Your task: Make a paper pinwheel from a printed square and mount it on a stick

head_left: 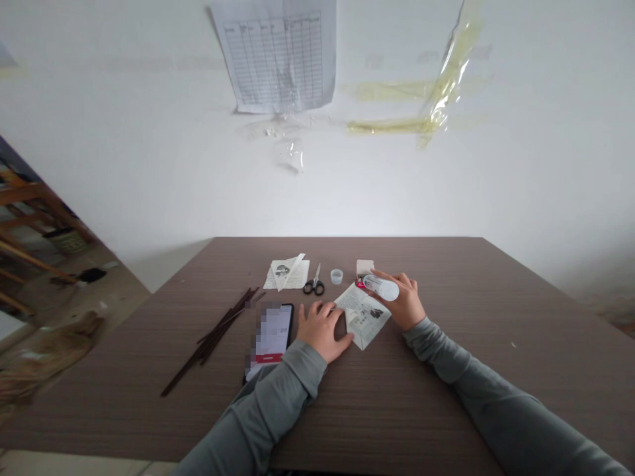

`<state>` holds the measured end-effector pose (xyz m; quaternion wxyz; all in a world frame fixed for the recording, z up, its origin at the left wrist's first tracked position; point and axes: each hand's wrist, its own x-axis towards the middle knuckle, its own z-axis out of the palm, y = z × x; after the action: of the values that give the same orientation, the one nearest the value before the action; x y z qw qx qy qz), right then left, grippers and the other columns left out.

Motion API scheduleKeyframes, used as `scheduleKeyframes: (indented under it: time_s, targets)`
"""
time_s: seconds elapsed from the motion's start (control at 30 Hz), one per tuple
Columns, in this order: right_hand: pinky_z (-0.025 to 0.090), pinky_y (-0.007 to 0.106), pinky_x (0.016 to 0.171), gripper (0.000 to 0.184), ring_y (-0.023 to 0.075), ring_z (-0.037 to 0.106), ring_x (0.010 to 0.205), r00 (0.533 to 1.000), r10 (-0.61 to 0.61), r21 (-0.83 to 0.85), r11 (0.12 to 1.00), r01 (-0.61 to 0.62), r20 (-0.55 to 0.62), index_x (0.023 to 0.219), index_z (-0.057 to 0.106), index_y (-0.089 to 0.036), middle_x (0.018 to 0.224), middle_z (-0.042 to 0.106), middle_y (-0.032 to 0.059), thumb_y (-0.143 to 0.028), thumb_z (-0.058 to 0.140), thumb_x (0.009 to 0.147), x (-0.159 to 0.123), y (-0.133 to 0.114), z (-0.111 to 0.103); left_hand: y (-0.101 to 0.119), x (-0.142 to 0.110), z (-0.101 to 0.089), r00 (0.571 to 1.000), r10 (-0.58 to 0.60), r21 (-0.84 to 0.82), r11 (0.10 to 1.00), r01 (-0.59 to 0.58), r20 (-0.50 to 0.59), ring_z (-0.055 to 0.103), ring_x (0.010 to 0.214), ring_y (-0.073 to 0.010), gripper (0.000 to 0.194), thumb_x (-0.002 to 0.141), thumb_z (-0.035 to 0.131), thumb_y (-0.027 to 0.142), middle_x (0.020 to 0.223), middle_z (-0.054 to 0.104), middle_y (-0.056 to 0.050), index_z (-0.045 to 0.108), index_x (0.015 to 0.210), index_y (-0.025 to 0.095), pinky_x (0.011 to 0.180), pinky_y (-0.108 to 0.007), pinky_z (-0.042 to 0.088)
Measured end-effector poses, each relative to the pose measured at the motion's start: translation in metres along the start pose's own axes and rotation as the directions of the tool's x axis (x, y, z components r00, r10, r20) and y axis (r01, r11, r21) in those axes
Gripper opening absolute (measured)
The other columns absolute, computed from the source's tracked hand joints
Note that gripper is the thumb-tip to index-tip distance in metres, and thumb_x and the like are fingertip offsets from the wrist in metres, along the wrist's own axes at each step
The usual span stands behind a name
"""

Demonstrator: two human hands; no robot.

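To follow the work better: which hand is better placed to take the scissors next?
Left, probably: the left hand is empty, touching the folded paper, just below the scissors. The right hand holds a white tube and is farther away.

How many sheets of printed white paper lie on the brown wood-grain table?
2: a folded white printed sheet between the left hand and right hand, and a flat white printed sheet beside the black-handled scissors. Others may be hidden beneath.

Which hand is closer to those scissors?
The left hand is nearer, lying just in front of the scissors. The right hand is farther off, to the scissors' right, holding a white tube.
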<state>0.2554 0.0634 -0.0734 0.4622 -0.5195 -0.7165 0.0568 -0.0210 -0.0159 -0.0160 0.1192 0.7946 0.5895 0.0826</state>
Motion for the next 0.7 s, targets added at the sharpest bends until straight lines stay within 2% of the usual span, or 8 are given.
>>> scheduleKeyframes:
  time_s: [0.1, 0.2, 0.4, 0.57, 0.7]
  targets:
    - [0.055, 0.057, 0.114, 0.056, 0.0345, 0.08, 0.101, 0.999, 0.053, -0.061, 0.997, -0.053, 0.006, 0.152, 0.098, -0.035, 0.104, 0.091, 0.0085, -0.036, 0.074, 0.102, 0.0, -0.001, -0.005, 0.001, 0.0, -0.001, 1.0, -0.006, -0.007, 1.0, 0.006, 0.002, 0.063, 0.18, -0.0537, 0.058, 0.109, 0.098, 0.04, 0.185, 0.08, -0.015, 0.089, 0.165, 0.031, 0.155, -0.096, 0.037]
    - [0.053, 0.054, 0.111, 0.061, 0.0329, 0.079, 0.098, 0.996, 0.093, -0.107, 0.99, -0.092, 0.003, 0.152, 0.099, -0.037, 0.099, 0.087, 0.0068, -0.032, 0.07, 0.099, 0.001, -0.002, -0.007, 0.003, -0.001, -0.004, 1.0, -0.014, 0.0, 1.0, 0.014, 0.018, 0.062, 0.182, -0.0536, 0.059, 0.109, 0.097, 0.04, 0.186, 0.079, -0.015, 0.088, 0.167, 0.03, 0.157, -0.095, 0.035]
    - [0.054, 0.056, 0.114, 0.062, 0.0354, 0.08, 0.106, 0.992, 0.122, -0.13, 0.984, -0.122, -0.009, 0.155, 0.097, -0.039, 0.105, 0.09, 0.0086, -0.029, 0.067, 0.101, 0.002, 0.0, -0.009, 0.003, -0.002, -0.006, 1.0, -0.015, 0.002, 1.0, 0.015, 0.008, 0.062, 0.181, -0.0536, 0.057, 0.109, 0.098, 0.04, 0.185, 0.08, -0.014, 0.09, 0.164, 0.032, 0.157, -0.094, 0.036]
    - [0.057, 0.061, 0.117, 0.075, 0.0377, 0.083, 0.114, 0.995, 0.102, -0.091, 0.991, -0.099, 0.02, 0.159, 0.096, -0.04, 0.11, 0.092, 0.0081, -0.023, 0.065, 0.092, 0.002, 0.009, -0.016, 0.001, -0.002, -0.005, 1.0, -0.008, -0.002, 1.0, 0.008, -0.011, 0.063, 0.178, -0.0529, 0.053, 0.108, 0.099, 0.041, 0.182, 0.081, -0.014, 0.091, 0.159, 0.031, 0.156, -0.095, 0.036]
    - [0.062, 0.062, 0.114, 0.056, 0.041, 0.086, 0.116, 0.996, 0.075, -0.024, 0.997, -0.074, 0.051, 0.152, 0.098, -0.036, 0.113, 0.095, 0.011, -0.039, 0.071, 0.103, 0.003, 0.011, -0.021, -0.001, -0.002, -0.004, 1.0, -0.002, -0.009, 1.0, 0.002, -0.015, 0.065, 0.174, -0.0514, 0.049, 0.107, 0.099, 0.043, 0.176, 0.083, -0.014, 0.092, 0.155, 0.034, 0.155, -0.094, 0.038]
